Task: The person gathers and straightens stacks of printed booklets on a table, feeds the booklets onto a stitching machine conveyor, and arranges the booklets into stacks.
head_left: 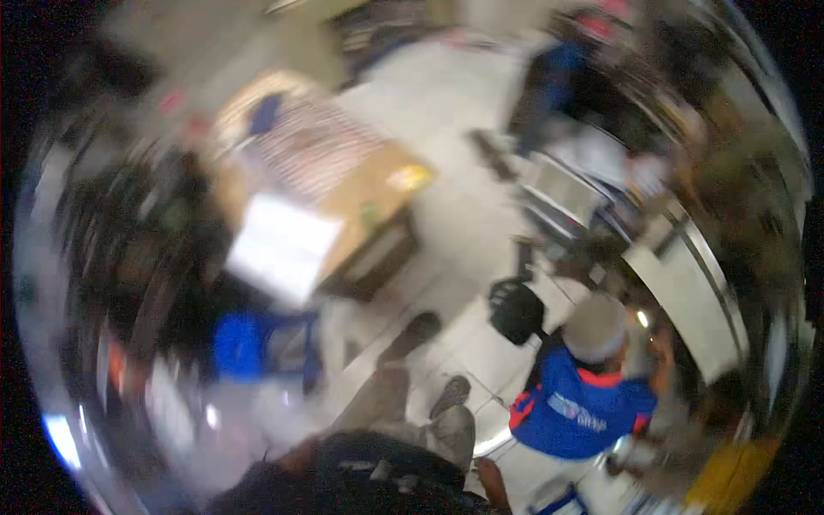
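Observation:
My right hand [491,482] hangs low beside my dark shirt [386,468], near the bottom edge. It is small and smeared by motion, so its fingers cannot be read, and no held object shows. My left hand does not show clearly anywhere. Below me are my light trousers [378,399] and dark shoes [451,395] on the pale tiled floor [463,343].
A wooden table [365,184] carries a striped cloth [313,142] and a white sheet [287,245]. Near it stands a blue stool [249,343]. At right, a person in a blue shirt [571,412] and cap sits by a cluttered bench; a black object [515,311] is close by.

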### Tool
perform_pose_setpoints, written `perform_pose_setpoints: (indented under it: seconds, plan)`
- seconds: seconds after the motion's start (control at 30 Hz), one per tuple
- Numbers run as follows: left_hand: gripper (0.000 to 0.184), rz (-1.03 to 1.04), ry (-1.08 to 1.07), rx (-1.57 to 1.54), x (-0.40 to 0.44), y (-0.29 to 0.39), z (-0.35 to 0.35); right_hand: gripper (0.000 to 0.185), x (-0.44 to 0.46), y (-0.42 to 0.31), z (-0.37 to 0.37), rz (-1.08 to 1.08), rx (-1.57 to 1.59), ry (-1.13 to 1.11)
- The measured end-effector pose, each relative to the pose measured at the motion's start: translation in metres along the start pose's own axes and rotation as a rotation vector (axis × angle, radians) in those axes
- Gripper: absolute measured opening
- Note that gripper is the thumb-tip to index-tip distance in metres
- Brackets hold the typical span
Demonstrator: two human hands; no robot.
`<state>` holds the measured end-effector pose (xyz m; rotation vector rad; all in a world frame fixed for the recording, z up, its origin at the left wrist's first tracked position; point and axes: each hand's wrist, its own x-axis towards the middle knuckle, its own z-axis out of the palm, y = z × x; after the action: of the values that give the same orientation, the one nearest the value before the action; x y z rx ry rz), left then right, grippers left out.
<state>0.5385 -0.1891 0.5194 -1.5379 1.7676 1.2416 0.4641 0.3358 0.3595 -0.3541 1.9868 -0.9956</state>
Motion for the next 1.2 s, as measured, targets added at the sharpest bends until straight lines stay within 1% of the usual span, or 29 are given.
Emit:
perform_pose_setpoints:
  seconds: [0.03,0.07,0.1,0.13,0.17,0.2,0.3,0.37,0.5,0.57,0.63,0.7,0.73,0.77,0.8,0.83,0.87,0.93,1.0,1.03,1.07,1.13,1.17,1.2]
  plan:
    - [0.066,-0.034,0.038,-0.073,-0.032,-0.021,0.010,0.029,-0.006,0.020,-0.016,-0.553,-0.548,0.017]
    - [0.065,-0.051,0.067,-0.133,-0.054,-0.037,0.017,0.030,-0.018,0.002,-0.033,-0.170,-0.309,-0.152]
    - [0.065,-0.061,0.092,-0.187,-0.073,-0.049,0.023,0.032,-0.019,-0.026,-0.054,0.249,-0.078,-0.224]
    - [0.065,-0.087,0.115,-0.254,-0.092,-0.064,0.028,0.033,-0.015,-0.049,-0.073,0.338,-0.088,-0.273]
    - [0.065,-0.110,0.133,-0.317,-0.105,-0.079,0.032,0.034,-0.006,-0.070,-0.087,0.376,-0.133,-0.310]
    - [0.064,-0.137,0.153,-0.378,-0.120,-0.095,0.037,0.035,0.004,-0.089,-0.100,0.356,-0.194,-0.343]
    - [0.064,-0.250,0.223,-0.593,-0.164,-0.161,0.060,0.040,0.045,-0.151,-0.123,0.269,-0.426,-0.455]
    - [0.063,-0.341,0.273,-0.755,-0.186,-0.203,0.089,0.043,0.090,-0.196,-0.128,0.187,-0.594,-0.534]
    - [0.063,-0.512,0.297,-1.027,-0.214,-0.280,0.143,0.050,0.152,-0.300,-0.083,0.081,-0.889,-0.649]
    - [0.062,-0.597,0.289,-1.162,-0.228,-0.312,0.150,0.053,0.173,-0.355,-0.037,0.034,-1.036,-0.700]
    - [0.062,-0.651,0.297,-1.271,-0.232,-0.354,0.155,0.057,0.185,-0.407,0.027,-0.041,-1.183,-0.752]
    - [0.061,-0.699,0.296,-1.393,-0.240,-0.393,0.156,0.060,0.194,-0.460,0.099,-0.216,-1.361,-0.824]
    - [0.061,-0.718,0.307,-1.440,-0.243,-0.412,0.151,0.050,0.230,-0.459,0.139,-0.483,-1.483,-0.930]
    - [0.061,-0.736,0.323,-1.482,-0.245,-0.429,0.145,0.042,0.267,-0.456,0.177,-0.816,-1.610,-0.979]
    - [0.061,-0.743,0.350,-1.518,-0.246,-0.445,0.137,0.036,0.303,-0.455,0.214,-1.159,-1.690,-0.960]
    - [0.061,-0.742,0.384,-1.549,-0.247,-0.467,0.130,0.044,0.233,-0.522,0.290,-0.587,-1.317,-1.004]
    - [0.061,-0.732,0.427,-1.575,-0.247,-0.486,0.120,0.047,0.189,-0.561,0.342,-0.566,-1.372,-1.029]
    - [0.060,-0.706,0.506,-1.602,-0.250,-0.523,0.093,0.052,0.166,-0.579,0.415,-0.626,-1.473,-1.027]
    - [0.060,-0.662,0.579,-1.612,-0.255,-0.560,0.059,0.050,0.085,-0.622,0.476,-0.756,-1.473,-1.104]
    - [0.060,-0.644,0.615,-1.613,-0.258,-0.581,0.039,0.045,0.119,-0.596,0.509,-0.843,-1.413,-1.167]
    - [0.060,-0.623,0.650,-1.600,-0.261,-0.602,0.018,0.041,0.110,-0.591,0.539,-0.865,-1.345,-1.172]
    - [0.059,-0.602,0.683,-1.608,-0.266,-0.640,-0.011,0.038,0.064,-0.601,0.606,-1.064,-1.369,-1.214]
    - [0.059,-0.598,0.702,-1.600,-0.268,-0.661,-0.029,0.036,0.032,-0.611,0.640,-0.994,-1.368,-1.232]
    - [0.059,-0.599,0.704,-1.619,-0.267,-0.678,-0.039,0.034,-0.003,-0.622,0.675,-1.009,-1.330,-1.339]
